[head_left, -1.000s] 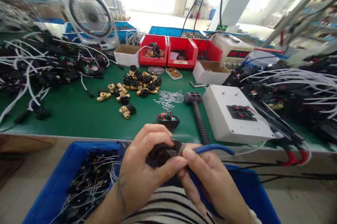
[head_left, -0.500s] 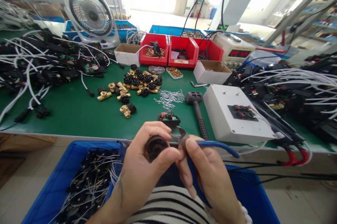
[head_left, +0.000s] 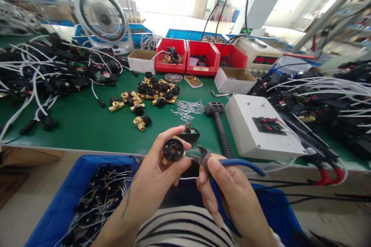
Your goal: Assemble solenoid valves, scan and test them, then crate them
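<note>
My left hand (head_left: 162, 173) grips a brass valve with a round black cap (head_left: 173, 149), the cap's open face turned up toward me. In my right hand (head_left: 228, 189) is a pair of blue-handled cutting pliers (head_left: 204, 157), jaws apart and pointing left, a short gap away from the valve. Just beyond the fingers, a black housing with a small circuit board (head_left: 190, 134) lies on the green table (head_left: 95, 133), partly hidden by my left hand. A loose group of brass valves with black caps (head_left: 155, 88) and a pile of bent wire clips (head_left: 188, 108) lie farther back.
A black mallet (head_left: 218, 123) and a grey switch box (head_left: 246, 123) stand to the right. Red bins (head_left: 201, 70) line the back, beside a fan (head_left: 101, 17). Cabled black units heap up on both sides. Blue crates (head_left: 58, 200) sit below the table edge.
The pliers have drawn back from the valve, leaving a gap, and their jaws show apart. My left hand has turned the valve so its black cap face shows clearly.
</note>
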Tool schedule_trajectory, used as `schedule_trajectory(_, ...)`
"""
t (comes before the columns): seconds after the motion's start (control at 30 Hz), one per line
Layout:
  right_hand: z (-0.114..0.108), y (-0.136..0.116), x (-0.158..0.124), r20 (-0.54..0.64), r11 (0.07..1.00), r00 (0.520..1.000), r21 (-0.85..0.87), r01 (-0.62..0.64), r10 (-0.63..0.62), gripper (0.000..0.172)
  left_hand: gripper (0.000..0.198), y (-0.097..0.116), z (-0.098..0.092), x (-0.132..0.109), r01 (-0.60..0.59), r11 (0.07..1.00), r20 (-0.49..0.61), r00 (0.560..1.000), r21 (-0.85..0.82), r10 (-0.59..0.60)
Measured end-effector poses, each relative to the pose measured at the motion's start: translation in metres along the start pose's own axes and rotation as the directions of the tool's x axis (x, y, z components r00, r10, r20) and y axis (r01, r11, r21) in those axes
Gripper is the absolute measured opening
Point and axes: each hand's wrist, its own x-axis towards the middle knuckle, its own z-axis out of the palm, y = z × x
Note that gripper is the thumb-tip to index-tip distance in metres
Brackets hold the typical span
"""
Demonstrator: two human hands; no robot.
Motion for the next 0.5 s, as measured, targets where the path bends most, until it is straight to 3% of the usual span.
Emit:
schedule_trajectory(0.23,0.003,0.003,0.001,-0.001,0.996,0.998,-0.062,-0.067,0.067,0.042,0.056,0.000,0.006,-0.005,-0.105,0.994,-0.038,0.994,0.006,0.106)
schedule_trajectory(0.37,0.008,0.000,0.000,-0.018,0.993,0.998,-0.095,-0.068,0.067,0.043,0.046,-0.004,0.008,-0.006,-0.230,0.951,-0.114,0.960,0.206,0.256)
schedule_trajectory(0.5,0.011,-0.003,-0.002,-0.005,0.990,0.996,-0.105,-0.090,0.090,0.045,0.040,-0.010,0.006,-0.007,-0.327,0.871,-0.115,0.913,0.367,0.392)
